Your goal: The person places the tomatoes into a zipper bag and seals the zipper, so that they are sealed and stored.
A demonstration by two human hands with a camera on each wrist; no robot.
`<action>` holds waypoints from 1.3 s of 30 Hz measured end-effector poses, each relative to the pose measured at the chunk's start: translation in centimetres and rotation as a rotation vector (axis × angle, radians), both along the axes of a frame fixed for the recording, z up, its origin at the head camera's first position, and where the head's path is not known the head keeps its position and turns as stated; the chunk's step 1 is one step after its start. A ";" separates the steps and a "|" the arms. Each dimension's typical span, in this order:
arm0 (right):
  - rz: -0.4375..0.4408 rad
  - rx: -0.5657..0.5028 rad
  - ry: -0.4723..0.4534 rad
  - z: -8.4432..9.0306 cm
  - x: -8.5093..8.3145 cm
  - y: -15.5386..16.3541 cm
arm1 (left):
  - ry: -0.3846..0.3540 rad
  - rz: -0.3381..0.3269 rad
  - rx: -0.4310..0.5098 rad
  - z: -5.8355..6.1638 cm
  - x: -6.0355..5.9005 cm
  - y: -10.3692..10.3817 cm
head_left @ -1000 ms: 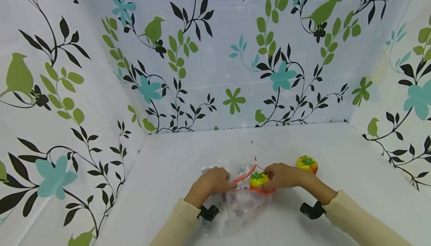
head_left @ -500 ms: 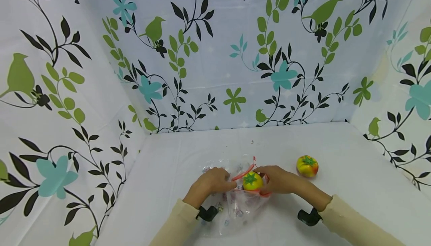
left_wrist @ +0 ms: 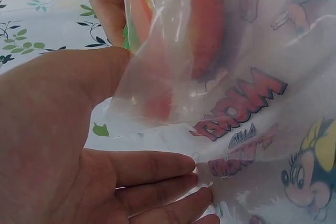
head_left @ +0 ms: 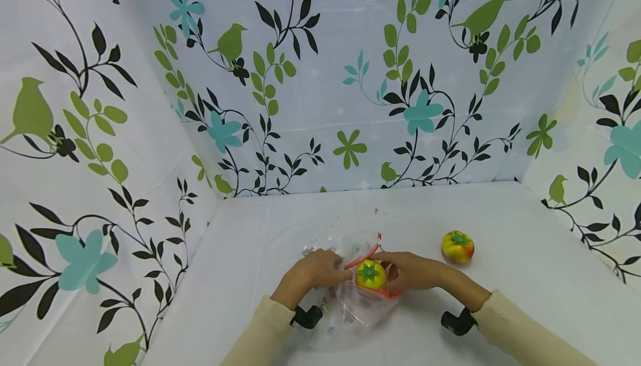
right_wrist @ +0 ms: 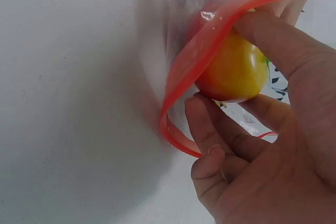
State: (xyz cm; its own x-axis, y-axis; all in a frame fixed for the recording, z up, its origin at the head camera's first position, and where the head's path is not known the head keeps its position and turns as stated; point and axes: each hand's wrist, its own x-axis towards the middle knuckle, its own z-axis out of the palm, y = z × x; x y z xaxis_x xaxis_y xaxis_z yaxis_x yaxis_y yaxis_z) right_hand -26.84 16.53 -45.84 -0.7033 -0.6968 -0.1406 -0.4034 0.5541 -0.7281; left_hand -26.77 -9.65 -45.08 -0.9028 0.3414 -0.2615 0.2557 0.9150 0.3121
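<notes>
- right hand (head_left: 413, 270) curls fingers (right_wrist: 220, 129) and thumb round a yellow-orange toy tomato (head_left: 370, 275), holds it right at the red zip rim (right_wrist: 210, 51) of a clear printed bag (left_wrist: 252, 103); tomato looks partway into the mouth, not fully inside
- left hand (head_left: 312, 270) holds the bag's far side, just across the mouth from the right hand; bag film drapes against the thumb side, fingers (left_wrist: 152, 169) only lightly bent; exact pinch point can't be told
- risk: rim folds under the tomato, so it catches on the zip strip
- risk: thin film slips from the left hand, mouth collapses shut
- risk: tomato is round and smooth, could roll off the right fingertips onto the white table (head_left: 260, 232)
- second tomato (head_left: 458, 246) lies beyond the right wrist, apart from both hands; a wrist nudge could roll it
</notes>
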 end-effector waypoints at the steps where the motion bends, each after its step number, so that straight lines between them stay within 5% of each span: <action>1: 0.005 0.005 -0.006 0.0 0.0 -0.1 | -0.002 -0.001 0.003 0.0 0.0 -0.1; 16: 0.052 -0.007 -0.031 -0.7 0.0 -0.4 | 0.004 -0.039 0.024 0.5 0.1 -0.2; 39: 0.018 0.026 -0.022 -0.3 1.1 -0.9 | 0.062 0.105 0.069 0.4 -0.1 1.7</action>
